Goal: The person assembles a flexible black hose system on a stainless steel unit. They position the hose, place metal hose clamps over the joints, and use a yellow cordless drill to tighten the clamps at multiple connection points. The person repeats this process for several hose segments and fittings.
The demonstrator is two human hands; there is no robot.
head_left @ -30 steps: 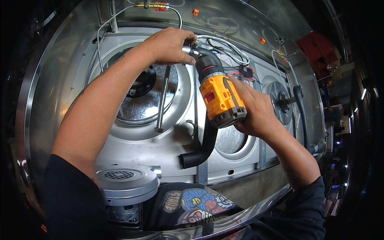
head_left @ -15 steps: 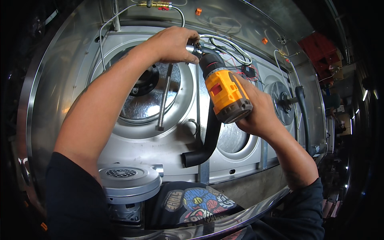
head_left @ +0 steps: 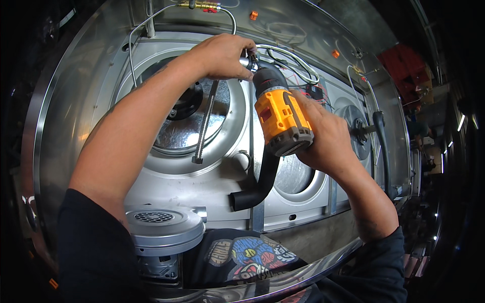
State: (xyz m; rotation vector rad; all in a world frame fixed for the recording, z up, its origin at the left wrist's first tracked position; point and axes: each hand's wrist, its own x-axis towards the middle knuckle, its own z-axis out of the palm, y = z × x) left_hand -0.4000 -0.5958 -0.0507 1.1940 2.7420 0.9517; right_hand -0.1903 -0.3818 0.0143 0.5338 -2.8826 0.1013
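Observation:
A yellow and black cordless drill [head_left: 284,117] is gripped in my right hand [head_left: 326,134], its front end pointing up and away at a hose joint. My left hand [head_left: 227,54] closes its thumb and fingers around that joint, on what looks like a metal hose clamp [head_left: 253,63] where a short metal pipe meets the black hose [head_left: 269,174]. The drill's tip is hidden behind its chuck and the joint. From there the black hose runs down toward me and bends left to an open end. A braided metal hose [head_left: 206,121] hangs just left of it.
A round grey blower [head_left: 164,227] stands near my left arm. Large round metal openings [head_left: 189,134] sit in the steel panel. Coiled cables [head_left: 298,60] and thin wires lie beyond the drill. A brass valve [head_left: 202,7] with a red handle is at the far wall. A curved steel edge [head_left: 303,270] crosses before me.
The drill has tilted slightly, its rear end shifting a little left with my right hand. My left hand keeps its grip at the joint. The whole view has shifted slightly.

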